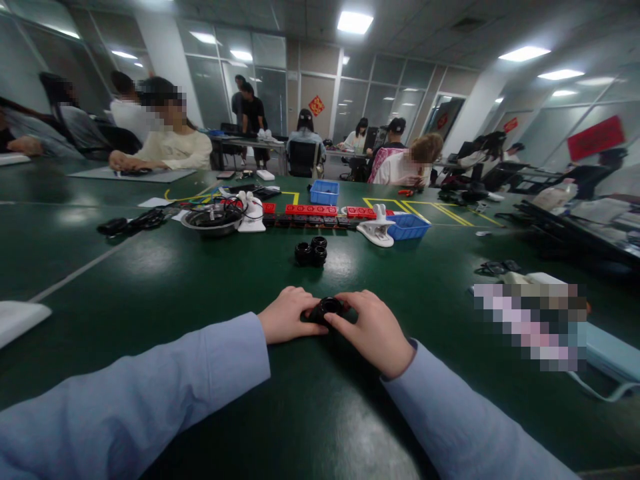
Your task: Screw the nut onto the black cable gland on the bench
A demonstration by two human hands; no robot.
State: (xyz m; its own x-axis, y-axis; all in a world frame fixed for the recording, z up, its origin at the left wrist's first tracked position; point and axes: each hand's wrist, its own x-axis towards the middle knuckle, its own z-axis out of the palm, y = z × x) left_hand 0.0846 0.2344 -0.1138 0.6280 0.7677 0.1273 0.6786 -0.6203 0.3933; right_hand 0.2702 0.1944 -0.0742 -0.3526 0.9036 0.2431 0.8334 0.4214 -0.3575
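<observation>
Close in front of me on the green table, a glossy black round part (330,305) with an open, ring-like top sits between my two hands. My left hand (290,315) grips its left side, with thumb and fingers closed round it. From the other side, my right hand (373,327) pinches it between thumb and fingers. Its exact kind and its underside cannot be made out. A little farther off stands a small cluster of similar black round parts (311,252), touching one another, with ring-shaped tops.
Behind the cluster are a metal bowl (213,220) of cables, white clip stands (377,228), red power strips (311,211) and blue baskets (325,192). A light-blue case (607,350) lies at right, a white object (23,320) at left. Several people sit beyond.
</observation>
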